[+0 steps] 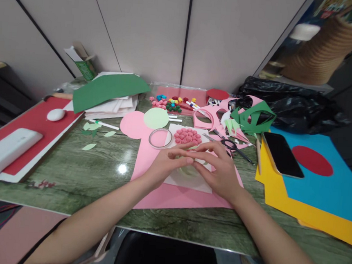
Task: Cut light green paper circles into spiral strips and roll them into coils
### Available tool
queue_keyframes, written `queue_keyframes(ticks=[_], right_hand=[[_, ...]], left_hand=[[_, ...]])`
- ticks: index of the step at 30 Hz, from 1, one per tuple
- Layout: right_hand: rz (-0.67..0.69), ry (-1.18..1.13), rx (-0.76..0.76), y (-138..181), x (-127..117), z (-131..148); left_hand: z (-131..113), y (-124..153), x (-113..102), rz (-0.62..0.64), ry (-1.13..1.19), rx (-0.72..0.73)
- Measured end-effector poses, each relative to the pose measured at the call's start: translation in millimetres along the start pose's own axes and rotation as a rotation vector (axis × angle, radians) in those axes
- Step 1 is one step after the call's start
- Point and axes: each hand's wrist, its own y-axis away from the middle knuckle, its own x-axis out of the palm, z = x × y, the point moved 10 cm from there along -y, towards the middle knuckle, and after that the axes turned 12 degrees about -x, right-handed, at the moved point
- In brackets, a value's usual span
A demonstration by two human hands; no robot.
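My left hand (173, 158) and my right hand (217, 166) meet fingertip to fingertip over a white sheet (171, 181). Both sets of fingers are pressed together. Whatever they pinch, if anything, is hidden behind the fingers. Just beyond the fingertips sits a tight cluster of round pink pieces (188, 136) on the white sheet. Beneath the hands, a pale green shape (186, 172) shows partly, blurred. The white sheet lies on a large pink sheet (154, 196). A roll of clear tape (160, 138) lies left of the cluster, and black-handled scissors (228, 144) lie right of it.
Green leaf cutouts (89, 146) and a pen (104, 124) lie left. Behind are coloured small pieces (166, 102), a pale green circle (156, 118) and pink paper scraps (204, 118). Rightward, a phone (281, 153) rests on blue (321, 194) and yellow sheets (276, 198).
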Motion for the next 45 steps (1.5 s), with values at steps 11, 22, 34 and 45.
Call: queue_keyframes(ticks=[11,22,34,45], right_hand=[[-0.037,-0.027,0.077,0,-4,-7],[-0.018,-0.077,0.134,0,1,-8],[-0.003,0.097,-0.027,1,-5,2],[0.014,-0.094,0.080,1,3,-10]], left_hand=[[1,-1,0,-0.012,-0.085,0.034],[-2,2,6,0.000,-0.232,0.081],[-4,2,-1,-0.040,-0.146,0.077],[-6,1,-3,-0.102,-0.166,0.050]])
